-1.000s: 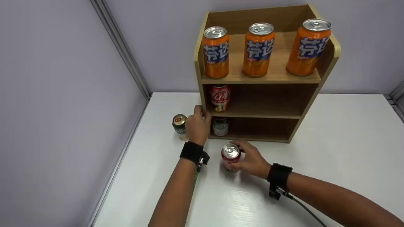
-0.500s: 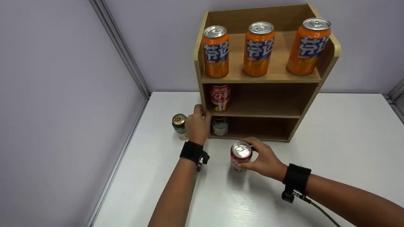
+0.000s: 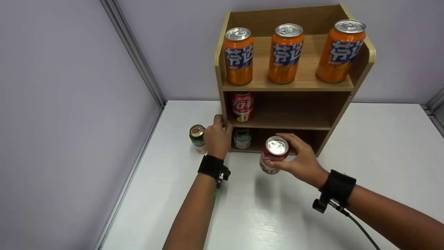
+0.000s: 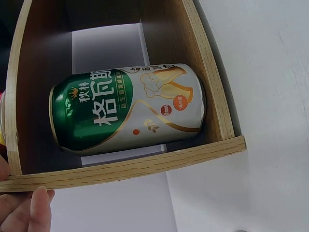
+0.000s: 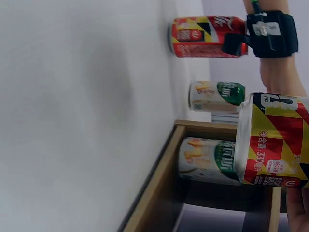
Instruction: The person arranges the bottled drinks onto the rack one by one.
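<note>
My right hand [image 3: 305, 161] holds a red cola can [image 3: 275, 147] between thumb and fingers, lifted off the white table in front of the wooden shelf [image 3: 295, 88]. The can's yellow-and-red side [image 5: 277, 140] shows in the right wrist view. My left hand [image 3: 217, 140] grips the shelf's left side panel, with fingertips [image 4: 41, 208] on its outer face. Just inside that panel, a green-and-white can [image 4: 130, 108] stands on the bottom level. Another red can [image 3: 242, 107] stands above it on the middle level.
Three orange soda cans, left [image 3: 238, 57], middle [image 3: 286, 53] and right [image 3: 341, 52], stand on the top level. A green-and-white can [image 3: 198, 139] is on the table left of my left hand. Another red can [image 5: 205, 36] appears near the left wrist in the right wrist view.
My right hand has carried the red can to the right, then up off the table toward the shelf. The left hand stays on the side panel.
</note>
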A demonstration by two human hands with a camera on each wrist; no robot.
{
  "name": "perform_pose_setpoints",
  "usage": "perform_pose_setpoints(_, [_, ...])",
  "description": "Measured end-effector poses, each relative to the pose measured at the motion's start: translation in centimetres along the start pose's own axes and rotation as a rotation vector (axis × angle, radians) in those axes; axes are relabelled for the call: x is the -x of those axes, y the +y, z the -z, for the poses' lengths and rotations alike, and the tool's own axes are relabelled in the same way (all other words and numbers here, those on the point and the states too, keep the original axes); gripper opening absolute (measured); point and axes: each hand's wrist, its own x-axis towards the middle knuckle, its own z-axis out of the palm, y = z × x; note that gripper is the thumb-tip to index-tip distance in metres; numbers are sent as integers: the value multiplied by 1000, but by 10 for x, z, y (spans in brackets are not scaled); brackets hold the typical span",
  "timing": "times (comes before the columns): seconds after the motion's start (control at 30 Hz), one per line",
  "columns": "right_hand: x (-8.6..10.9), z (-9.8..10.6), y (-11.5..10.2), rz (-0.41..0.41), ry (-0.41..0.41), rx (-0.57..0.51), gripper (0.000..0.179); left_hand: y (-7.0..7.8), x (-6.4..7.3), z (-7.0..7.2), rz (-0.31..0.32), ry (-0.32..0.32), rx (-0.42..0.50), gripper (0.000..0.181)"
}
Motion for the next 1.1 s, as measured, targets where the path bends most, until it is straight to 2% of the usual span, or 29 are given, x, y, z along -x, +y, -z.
perform_pose_setpoints(0.23, [-13, 12, -8, -24, 41, -132, 77, 0, 0, 0, -9, 3, -2, 16])
perform_pose_setpoints(0.33, [-20, 16, -14, -24, 58, -137, 77, -1, 0, 0, -1, 0, -1, 16])
perform_pose_setpoints(0.6, [-42, 29, -24, -32, 101, -97, 75, 0, 0, 0, 9, 1, -7, 17])
perform_pose_setpoints(0.9, [-68, 36, -20, -26, 142, -49, 73, 0, 0, 1, 30, -6, -10, 17])
perform_pose_setpoints(1.1, [-82, 41, -16, -84, 159, 12, 72, 2, -1, 1, 18, -9, -31, 17])
